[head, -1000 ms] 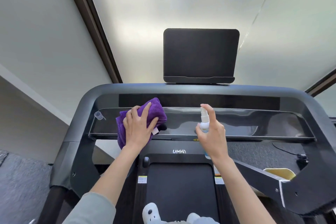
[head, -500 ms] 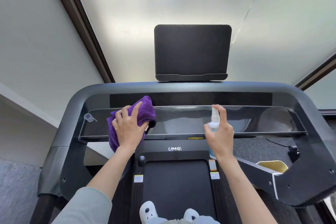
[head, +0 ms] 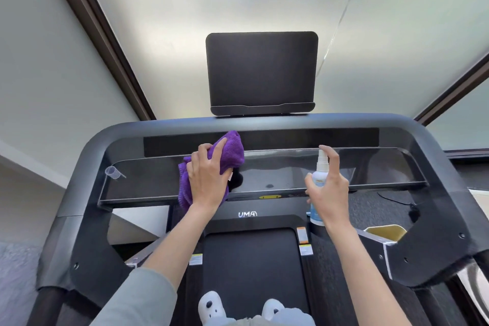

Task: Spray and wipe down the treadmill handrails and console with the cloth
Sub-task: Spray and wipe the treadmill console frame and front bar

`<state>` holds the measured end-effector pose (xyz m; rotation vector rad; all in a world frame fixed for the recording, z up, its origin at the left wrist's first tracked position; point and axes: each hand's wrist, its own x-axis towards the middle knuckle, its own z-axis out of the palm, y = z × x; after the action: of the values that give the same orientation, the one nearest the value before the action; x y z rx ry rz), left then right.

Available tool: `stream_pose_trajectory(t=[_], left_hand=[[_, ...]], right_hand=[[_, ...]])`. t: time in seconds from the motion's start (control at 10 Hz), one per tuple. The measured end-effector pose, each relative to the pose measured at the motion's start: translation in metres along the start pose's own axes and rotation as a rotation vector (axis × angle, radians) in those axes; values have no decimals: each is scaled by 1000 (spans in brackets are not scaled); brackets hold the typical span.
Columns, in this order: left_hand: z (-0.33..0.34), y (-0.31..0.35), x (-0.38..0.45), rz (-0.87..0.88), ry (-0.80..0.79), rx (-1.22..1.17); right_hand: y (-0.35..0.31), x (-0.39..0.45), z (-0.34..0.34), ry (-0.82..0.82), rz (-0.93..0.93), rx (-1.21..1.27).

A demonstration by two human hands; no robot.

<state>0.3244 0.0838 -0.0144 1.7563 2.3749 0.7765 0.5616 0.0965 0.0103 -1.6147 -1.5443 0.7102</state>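
Left grip: the left hand presses a bunched purple cloth onto the glossy console, fingers curled over the fabric.
Right grip: the right hand is wrapped round a small spray bottle, index finger on its nozzle.
Cloth: under and ahead of the left grip, left of centre.
Bottle: upright, well right of the cloth.
Clear cap: far left of the left grip.
Tablet stand: beyond both grips.
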Motion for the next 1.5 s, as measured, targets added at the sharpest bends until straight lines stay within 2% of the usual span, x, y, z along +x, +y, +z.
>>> stream_pose_trajectory(t=[0.2,0.3,0.4,0.7,1.0,1.3,1.5], left_hand=[[21,8,0,21,-137,234],[24,7,1,26,-150,280],[25,10,0,31,-155,314],[28,11,-1,41,-158,385],[29,12,-1,33,-160,379],[28,11,-1,52,-147,374],[28,11,-1,65,-124,354]], right_hand=[[17,12,-20,111,13,-147],[28,14,-29,157,59,-177],[34,12,-30,221,80,-156],[29,12,-28,251,48,-114],[49,34,-49,390,222,-190],[51,38,-52,423,309,-107],[44,35,-45,326,285,-181]])
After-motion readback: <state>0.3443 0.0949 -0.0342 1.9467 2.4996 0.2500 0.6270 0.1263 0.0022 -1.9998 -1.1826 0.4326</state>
